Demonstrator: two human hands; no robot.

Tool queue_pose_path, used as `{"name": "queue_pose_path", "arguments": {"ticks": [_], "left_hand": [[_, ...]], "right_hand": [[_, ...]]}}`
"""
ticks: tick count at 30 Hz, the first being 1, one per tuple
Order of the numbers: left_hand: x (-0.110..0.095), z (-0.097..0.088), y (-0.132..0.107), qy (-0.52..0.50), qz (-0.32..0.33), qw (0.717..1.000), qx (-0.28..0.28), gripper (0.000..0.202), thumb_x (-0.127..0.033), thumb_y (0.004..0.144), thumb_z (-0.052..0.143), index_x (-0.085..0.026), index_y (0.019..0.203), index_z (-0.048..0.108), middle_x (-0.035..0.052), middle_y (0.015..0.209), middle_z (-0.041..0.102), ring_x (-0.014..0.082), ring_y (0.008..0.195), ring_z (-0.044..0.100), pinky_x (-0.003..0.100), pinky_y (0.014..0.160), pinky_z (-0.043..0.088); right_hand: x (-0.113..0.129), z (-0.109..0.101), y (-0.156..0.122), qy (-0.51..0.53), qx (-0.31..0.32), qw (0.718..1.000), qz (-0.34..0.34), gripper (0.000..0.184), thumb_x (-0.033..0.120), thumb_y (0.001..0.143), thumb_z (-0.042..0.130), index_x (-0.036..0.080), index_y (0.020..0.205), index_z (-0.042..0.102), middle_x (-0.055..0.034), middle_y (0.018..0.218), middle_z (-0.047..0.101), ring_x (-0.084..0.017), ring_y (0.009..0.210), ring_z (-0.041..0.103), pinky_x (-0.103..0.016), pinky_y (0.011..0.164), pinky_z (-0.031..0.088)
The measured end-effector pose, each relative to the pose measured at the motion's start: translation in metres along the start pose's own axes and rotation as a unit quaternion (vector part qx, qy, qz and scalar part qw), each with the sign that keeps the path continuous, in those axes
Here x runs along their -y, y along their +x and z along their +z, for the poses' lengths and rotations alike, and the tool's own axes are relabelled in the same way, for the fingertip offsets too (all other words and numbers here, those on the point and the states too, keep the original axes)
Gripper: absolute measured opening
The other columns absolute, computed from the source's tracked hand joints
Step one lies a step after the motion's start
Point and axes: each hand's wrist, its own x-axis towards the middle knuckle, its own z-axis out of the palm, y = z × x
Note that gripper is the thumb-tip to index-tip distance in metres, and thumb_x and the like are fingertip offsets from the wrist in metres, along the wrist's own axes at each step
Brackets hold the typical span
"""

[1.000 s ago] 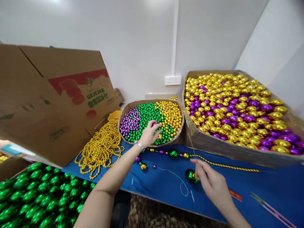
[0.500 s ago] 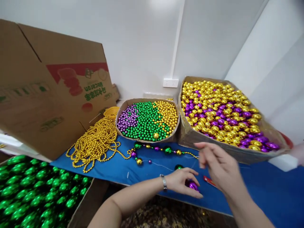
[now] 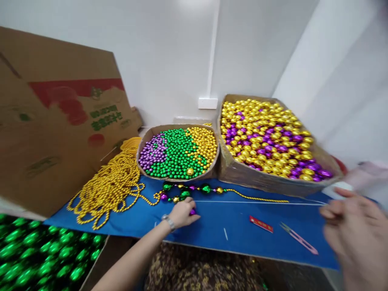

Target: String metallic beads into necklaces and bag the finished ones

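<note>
My left hand (image 3: 182, 213) rests on the blue table (image 3: 212, 230) with its fingers closed round a purple bead (image 3: 192, 211). Just beyond it lies a strung line of green, purple and gold beads (image 3: 194, 188) that runs on into a thin gold strand (image 3: 257, 198). A white thread (image 3: 257, 202) stretches taut from my left hand to my right hand (image 3: 351, 226). That right hand is far out at the right edge, blurred by motion, fingers curled as if pinching the thread's end.
A shallow box of small purple, green and gold beads (image 3: 177, 151) sits behind, and a large box of gold and purple balls (image 3: 266, 141) to its right. Gold bead strands (image 3: 112, 186) pile at left. Green balls (image 3: 36, 254), a red strip (image 3: 261, 224) and pink snips (image 3: 298, 238) lie near.
My left hand slid left along the table with the purple bead, up against the strung beads. My right hand swept far to the right, drawing the thread straight. The view shifted.
</note>
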Motion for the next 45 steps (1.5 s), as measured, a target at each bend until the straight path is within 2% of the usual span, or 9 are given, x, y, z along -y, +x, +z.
{"name": "queue_pose_path", "arguments": {"ticks": [6, 12, 22, 28, 33, 37, 39, 43, 45], "left_hand": [[0.014, -0.031, -0.016, -0.104, 0.050, 0.992, -0.055, 0.025, -0.040, 0.079, 0.057, -0.021, 0.095, 0.061, 0.0105, 0.125, 0.051, 0.0273, 0.116, 0.049, 0.035, 0.090, 0.043], [-0.045, -0.043, -0.008, -0.364, 0.035, 0.929, -0.045, 0.026, -0.035, 0.086, 0.047, -0.022, 0.106, 0.058, 0.0039, 0.096, 0.058, 0.0155, 0.076, 0.058, 0.028, 0.067, 0.049], [-0.106, -0.028, 0.046, -0.276, 0.179, 0.939, -0.102, 0.025, -0.039, 0.078, 0.062, -0.024, 0.097, 0.069, 0.0047, 0.095, 0.050, 0.0153, 0.085, 0.053, 0.026, 0.073, 0.046], [-0.084, -0.016, 0.035, -0.115, 0.198, 0.965, -0.130, 0.020, -0.033, 0.087, 0.051, -0.020, 0.085, 0.066, 0.0064, 0.100, 0.052, 0.0170, 0.091, 0.049, 0.029, 0.078, 0.044], [-0.033, -0.002, 0.018, 0.120, 0.092, 0.987, -0.050, 0.019, -0.015, 0.085, 0.045, -0.019, 0.081, 0.063, 0.0103, 0.097, 0.053, 0.0236, 0.091, 0.045, 0.033, 0.068, 0.045], [-0.013, -0.014, 0.011, -0.075, 0.003, 0.991, -0.109, 0.018, -0.028, 0.085, 0.050, -0.020, 0.091, 0.065, 0.0102, 0.103, 0.053, 0.0240, 0.096, 0.046, 0.037, 0.078, 0.045], [-0.014, -0.026, 0.010, -0.313, -0.029, 0.942, -0.119, 0.026, -0.034, 0.084, 0.050, -0.022, 0.102, 0.063, 0.0089, 0.110, 0.054, 0.0215, 0.094, 0.050, 0.034, 0.076, 0.046], [-0.026, -0.039, 0.010, -0.692, -0.071, 0.713, -0.085, 0.033, -0.034, 0.082, 0.056, -0.019, 0.111, 0.059, 0.0100, 0.111, 0.059, 0.0178, 0.084, 0.059, 0.027, 0.067, 0.047], [-0.030, -0.038, 0.011, -0.759, -0.080, 0.640, -0.089, 0.033, -0.031, 0.079, 0.061, -0.016, 0.108, 0.060, 0.0110, 0.105, 0.062, 0.0175, 0.081, 0.062, 0.027, 0.068, 0.048]], "right_hand": [[-0.014, 0.028, -0.016, 0.053, 0.033, 0.995, 0.076, 0.030, 0.045, 0.077, 0.065, 0.020, 0.092, 0.063, 0.0055, 0.058, 0.044, -0.007, 0.050, 0.042, -0.019, 0.043, 0.032], [-0.023, 0.044, -0.034, 0.061, 0.124, 0.983, 0.122, 0.029, 0.045, 0.080, 0.061, 0.019, 0.093, 0.061, 0.0057, 0.056, 0.043, -0.007, 0.048, 0.041, -0.019, 0.044, 0.033], [-0.036, 0.072, -0.067, 0.015, 0.272, 0.951, 0.143, 0.027, 0.043, 0.089, 0.049, 0.020, 0.102, 0.058, 0.0046, 0.058, 0.047, -0.008, 0.049, 0.044, -0.019, 0.045, 0.034], [-0.048, 0.070, -0.066, -0.016, 0.257, 0.955, 0.144, 0.026, 0.044, 0.089, 0.049, 0.020, 0.097, 0.059, 0.0000, 0.071, 0.060, -0.008, 0.050, 0.049, -0.020, 0.047, 0.039], [-0.065, 0.063, -0.065, 0.006, 0.199, 0.965, 0.170, 0.029, 0.046, 0.086, 0.052, 0.019, 0.094, 0.058, -0.0048, 0.085, 0.064, -0.007, 0.050, 0.050, -0.021, 0.047, 0.042], [-0.071, 0.062, -0.078, -0.010, 0.234, 0.956, 0.177, 0.030, 0.045, 0.086, 0.052, 0.017, 0.097, 0.060, -0.0026, 0.073, 0.061, -0.010, 0.053, 0.053, -0.022, 0.049, 0.045], [-0.072, 0.062, -0.087, -0.055, 0.282, 0.944, 0.163, 0.031, 0.044, 0.089, 0.048, 0.018, 0.100, 0.060, -0.0012, 0.069, 0.059, -0.012, 0.055, 0.055, -0.023, 0.051, 0.047], [-0.076, 0.060, -0.106, -0.169, 0.392, 0.902, 0.069, 0.031, 0.041, 0.092, 0.041, 0.020, 0.106, 0.060, 0.0001, 0.063, 0.060, -0.014, 0.055, 0.060, -0.023, 0.053, 0.050], [-0.077, 0.060, -0.112, -0.201, 0.419, 0.885, -0.006, 0.029, 0.038, 0.092, 0.042, 0.022, 0.104, 0.062, -0.0019, 0.068, 0.065, -0.015, 0.058, 0.063, -0.023, 0.055, 0.052]]}}
